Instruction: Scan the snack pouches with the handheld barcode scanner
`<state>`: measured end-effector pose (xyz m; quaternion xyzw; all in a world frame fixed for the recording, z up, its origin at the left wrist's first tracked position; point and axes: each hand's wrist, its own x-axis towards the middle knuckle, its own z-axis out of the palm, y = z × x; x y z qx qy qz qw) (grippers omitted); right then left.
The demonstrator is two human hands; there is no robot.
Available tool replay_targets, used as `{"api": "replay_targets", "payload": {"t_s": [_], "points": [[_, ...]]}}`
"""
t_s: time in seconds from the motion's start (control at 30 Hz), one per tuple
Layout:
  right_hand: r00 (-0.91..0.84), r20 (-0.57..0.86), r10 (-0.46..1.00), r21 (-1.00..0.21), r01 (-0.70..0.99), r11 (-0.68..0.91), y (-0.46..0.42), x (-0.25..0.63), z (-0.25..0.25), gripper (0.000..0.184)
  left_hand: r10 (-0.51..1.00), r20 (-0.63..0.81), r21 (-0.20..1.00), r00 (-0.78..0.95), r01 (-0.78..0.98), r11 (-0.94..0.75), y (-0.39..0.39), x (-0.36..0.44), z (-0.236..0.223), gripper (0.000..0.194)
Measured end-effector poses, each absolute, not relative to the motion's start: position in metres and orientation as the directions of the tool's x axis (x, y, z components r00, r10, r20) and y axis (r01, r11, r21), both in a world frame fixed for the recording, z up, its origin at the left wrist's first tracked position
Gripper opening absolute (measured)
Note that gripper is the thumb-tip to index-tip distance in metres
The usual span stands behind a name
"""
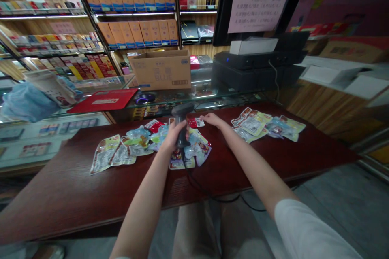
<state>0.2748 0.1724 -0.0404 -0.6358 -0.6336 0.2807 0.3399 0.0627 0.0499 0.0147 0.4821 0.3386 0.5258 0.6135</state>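
Note:
In the head view, my left hand (pixel 174 134) is wrapped round the handle of a black barcode scanner (pixel 182 125), held upright over the packets, its cord trailing toward me. My right hand (pixel 212 119) pinches the right edge of a small red and white packet (pixel 196 122) just beyond the scanner. Beneath and around the scanner lie several colourful snack pouches (pixel 199 147). More pouches (pixel 106 153) spread to the left. Another pile of pouches (pixel 253 121) rests right of my right hand. The scanner hides part of the middle pile.
Beyond the dark red wooden table (pixel 146 182) stands a glass counter with an open cardboard box (pixel 161 71), a red folder (pixel 103 100) and a black cash drawer (pixel 240 75). A cup (pixel 51 87) is at left. The black scanner cord (pixel 225 200) runs over the table's front edge.

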Motion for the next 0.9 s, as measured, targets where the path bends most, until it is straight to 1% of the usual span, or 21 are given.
{"api": "replay_targets", "payload": {"t_s": [0.03, 0.1, 0.13, 0.17, 0.2, 0.23, 0.27, 0.3, 0.33, 0.37, 0.4, 0.43, 0.5, 0.6, 0.7, 0.9], "points": [[0.044, 0.059, 0.997, -0.694, 0.72, 0.01, 0.169, 0.271, -0.04, 0.047, 0.971, 0.088, 0.952, 0.224, -0.305, -0.016, 0.05, 0.063, 0.014, 0.044], [0.046, 0.043, 0.998, -0.53, 0.848, -0.017, 0.163, 0.262, -0.04, 0.053, 0.969, 0.079, 0.961, 0.235, -0.276, -0.012, 0.05, 0.064, 0.012, 0.044], [0.044, 0.032, 0.999, -0.478, 0.878, -0.023, 0.161, 0.258, -0.04, 0.051, 0.968, 0.075, 0.965, 0.238, -0.264, -0.01, 0.051, 0.064, 0.011, 0.044], [0.041, 0.02, 0.999, -0.478, 0.878, -0.027, 0.16, 0.257, -0.039, 0.047, 0.968, 0.071, 0.967, 0.242, -0.254, -0.008, 0.051, 0.064, 0.01, 0.043], [0.043, 0.009, 0.999, -0.524, 0.851, -0.032, 0.158, 0.258, -0.038, 0.041, 0.968, 0.07, 0.969, 0.243, -0.249, -0.007, 0.052, 0.064, 0.008, 0.043], [0.048, 0.0, 0.999, -0.608, 0.793, -0.038, 0.157, 0.261, -0.037, 0.036, 0.967, 0.069, 0.969, 0.245, -0.248, -0.006, 0.053, 0.064, 0.007, 0.043], [0.055, -0.002, 0.998, -0.719, 0.694, -0.04, 0.156, 0.268, -0.036, 0.032, 0.966, 0.068, 0.968, 0.248, -0.249, -0.004, 0.053, 0.064, 0.007, 0.043], [0.06, 0.004, 0.998, -0.835, 0.549, -0.03, 0.154, 0.276, -0.035, 0.031, 0.965, 0.067, 0.968, 0.254, -0.252, -0.001, 0.053, 0.065, 0.006, 0.042], [0.065, 0.015, 0.998, -0.93, 0.367, -0.01, 0.151, 0.286, -0.033, 0.031, 0.964, 0.068, 0.966, 0.257, -0.259, 0.0, 0.053, 0.066, 0.006, 0.042], [0.072, 0.03, 0.997, -0.986, 0.167, 0.018, 0.148, 0.298, -0.031, 0.031, 0.963, 0.071, 0.963, 0.259, -0.268, 0.001, 0.052, 0.067, 0.007, 0.042], [0.079, 0.047, 0.996, -0.999, -0.013, 0.048, 0.143, 0.311, -0.029, 0.031, 0.962, 0.073, 0.961, 0.264, -0.278, 0.004, 0.051, 0.068, 0.008, 0.043], [0.094, 0.071, 0.993, -0.986, -0.141, 0.084, 0.138, 0.323, -0.026, 0.032, 0.96, 0.076, 0.958, 0.271, -0.287, 0.005, 0.049, 0.07, 0.01, 0.044], [0.142, 0.116, 0.983, -0.949, -0.276, 0.152, 0.128, 0.347, -0.021, 0.034, 0.951, 0.078, 0.956, 0.298, -0.294, 0.014, 0.044, 0.075, 0.013, 0.046], [0.225, 0.149, 0.963, -0.92, -0.325, 0.218, 0.115, 0.372, -0.019, 0.034, 0.933, 0.067, 0.958, 0.353, -0.286, 0.039, 0.035, 0.082, 0.017, 0.048], [0.285, 0.148, 0.947, -0.931, -0.282, 0.23, 0.11, 0.381, -0.026, 0.033, 0.915, 0.052, 0.96, 0.4, -0.272, 0.064, 0.028, 0.089, 0.016, 0.047], [0.258, 0.201, 0.945, -0.951, -0.178, 0.251, 0.109, 0.374, -0.037, 0.042, 0.861, 0.04, 0.977, 0.507, -0.199, 0.071, 0.018, 0.099, 0.008, 0.041]]}}
